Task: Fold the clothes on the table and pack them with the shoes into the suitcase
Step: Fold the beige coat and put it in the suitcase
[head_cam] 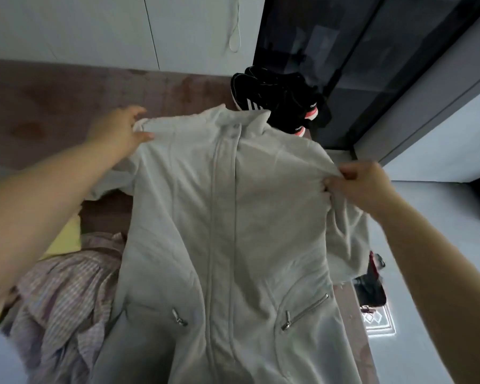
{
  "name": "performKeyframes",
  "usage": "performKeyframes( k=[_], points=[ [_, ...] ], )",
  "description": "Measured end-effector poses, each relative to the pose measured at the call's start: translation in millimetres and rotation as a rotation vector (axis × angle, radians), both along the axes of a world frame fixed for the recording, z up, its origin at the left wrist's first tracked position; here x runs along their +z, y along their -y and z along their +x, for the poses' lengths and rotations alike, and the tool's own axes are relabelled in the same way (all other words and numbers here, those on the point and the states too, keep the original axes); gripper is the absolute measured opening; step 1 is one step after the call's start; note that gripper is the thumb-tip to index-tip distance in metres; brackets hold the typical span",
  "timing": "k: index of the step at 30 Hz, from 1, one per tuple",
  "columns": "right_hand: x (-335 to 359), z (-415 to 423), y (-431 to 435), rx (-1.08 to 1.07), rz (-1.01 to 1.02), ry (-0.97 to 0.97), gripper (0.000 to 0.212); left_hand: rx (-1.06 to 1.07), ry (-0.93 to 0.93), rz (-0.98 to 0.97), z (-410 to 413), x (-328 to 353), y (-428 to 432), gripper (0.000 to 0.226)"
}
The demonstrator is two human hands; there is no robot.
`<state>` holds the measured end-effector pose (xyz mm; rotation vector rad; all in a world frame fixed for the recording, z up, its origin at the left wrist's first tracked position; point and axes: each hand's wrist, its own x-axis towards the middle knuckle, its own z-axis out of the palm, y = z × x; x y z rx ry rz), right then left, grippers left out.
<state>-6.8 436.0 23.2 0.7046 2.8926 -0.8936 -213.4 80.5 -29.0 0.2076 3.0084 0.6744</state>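
A white wall (pixel 67 23) adjoins a dark glass panel (pixel 344 51); pale floor (pixel 441 206).

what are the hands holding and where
Both hands, left and right, hold the white jacket by its shoulders.

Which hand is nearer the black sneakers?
Right. The right hand pinches the grey jacket at one shoulder, just below and right of the black sneakers; the left hand grips the other shoulder, farther off to their left.

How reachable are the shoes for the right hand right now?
Probably not yet: the right hand pinches the jacket at a shoulder, and the jacket partly covers the shoes from this view. It would need to let go first.
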Motion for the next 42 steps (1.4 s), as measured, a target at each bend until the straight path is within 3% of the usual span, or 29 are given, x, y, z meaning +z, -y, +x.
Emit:
performKeyframes(
  k=[5, 7, 10, 12, 16, 20, 21, 23, 24, 28, 31, 34, 36, 39, 40, 42],
  points=[
    [22.1, -40.3, 8.7, -0.084, 0.028, -0.224, 0.016, 0.108, -0.261, -0.002, -15.7, 39.6, 29.4, 0.042],
    [10.8, -55.1, 15.7, -0.055, -0.023, -0.243, 0.026, 0.122, -0.219, -0.062, -17.9, 37.3, 26.7, 0.046],
    [-15.7, -55.5, 16.4, 0.029, -0.087, -0.132, 0.048, 0.064, 0.002, -0.263, 1.1, 21.2, 14.9, 0.063],
    [-31.7, -40.5, 10.7, 0.048, -0.085, -0.099, 0.049, -0.037, 0.066, -0.314, 30.3, 8.1, 8.6, 0.065],
    [-63.0, 18.3, -3.0, -0.165, -0.083, -0.01, 0.05, -0.397, 0.167, -0.346, 110.3, -18.0, -2.4, 0.068],
    [-93.9, 68.1, -9.5, -0.446, -0.088, 0.143, 0.08, -0.63, 0.227, -0.42, 170.0, -37.9, -11.0, 0.115],
    [-98.8, 75.6, -9.7, -0.498, -0.119, 0.167, 0.078, -0.65, 0.232, -0.448, 176.8, -42.2, -11.4, 0.117],
    [-103.6, 84.8, -11.6, -0.512, -0.18, 0.149, 0.042, -0.664, 0.259, -0.503, 183.2, -46.7, -11.7, 0.118],
    [-102.7, 85.8, -13.7, -0.489, -0.192, 0.118, 0.023, -0.663, 0.287, -0.534, 184.8, -44.0, -11.7, 0.116],
    [-58.9, 76.2, -26.3, -0.342, -0.081, -0.103, 0.027, -0.589, 0.392, -0.662, 186.5, -26.0, -6.7, 0.061],
    [-2.3, 67.4, -24.0, -0.197, 0.082, -0.233, 0.023, -0.583, 0.403, -0.72, 185.9, -10.7, -7.8, 0.048],
    [38.0, 59.4, -0.6, -0.011, 0.173, -0.254, 0.02, -0.586, 0.253, -0.518, 187.3, 11.2, -31.0, 0.049],
    [46.3, 54.8, 28.3, 0.09, 0.162, -0.213, 0.018, -0.542, 0.155, -0.147, 192.3, 28.7, -56.4, 0.047],
    [21.8, 59.7, 82.7, 0.229, 0.079, -0.051, 0.042, -0.413, 0.188, 0.428, 205.6, 50.0, -94.1, 0.046],
    [12.5, 65.2, 101.4, 0.282, 0.023, -0.002, 0.046, -0.365, 0.241, 0.527, 210.6, 51.9, -102.9, 0.046],
    [-11.6, 80.2, 129.8, 0.41, -0.08, 0.102, 0.052, -0.312, 0.308, 0.524, 219.0, 45.5, -112.5, 0.05]
  ],
)
